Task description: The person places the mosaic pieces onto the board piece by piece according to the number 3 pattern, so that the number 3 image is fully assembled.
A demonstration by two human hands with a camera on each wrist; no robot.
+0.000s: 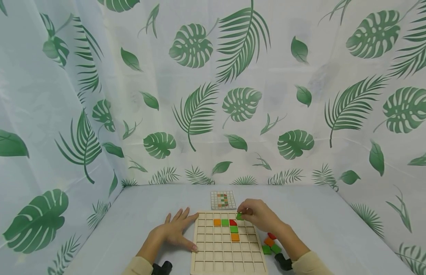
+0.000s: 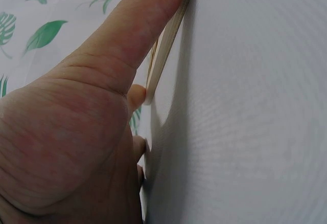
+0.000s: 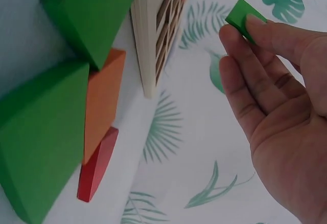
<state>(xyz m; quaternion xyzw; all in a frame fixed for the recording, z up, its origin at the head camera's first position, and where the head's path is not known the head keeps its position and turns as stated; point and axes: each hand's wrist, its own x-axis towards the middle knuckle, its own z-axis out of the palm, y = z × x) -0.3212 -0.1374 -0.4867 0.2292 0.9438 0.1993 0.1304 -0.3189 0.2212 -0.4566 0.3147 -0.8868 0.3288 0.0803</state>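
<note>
A wooden grid board [image 1: 213, 256] lies on the table, with orange, green and red tiles set in some of its upper squares. One of them, a red tile [image 1: 233, 222] with a rounded corner, sits at the right end of the top coloured row. My right hand [image 1: 259, 214] pinches a green square tile [image 3: 247, 19] between thumb and fingers, over the board's upper right part. My left hand [image 1: 175, 230] is spread at the board's left edge; its thumb [image 2: 138, 24] touches that edge, and a fingertip reaches the upper left corner.
Behind the board lies a small printed pattern card [image 1: 223, 200] with a coloured grid. Right of the board are loose tiles: green tiles [image 1: 276, 248], an orange tile [image 1: 269, 241] and a red tile [image 1: 272, 236]. A leaf-patterned curtain [image 1: 213, 114] surrounds the table.
</note>
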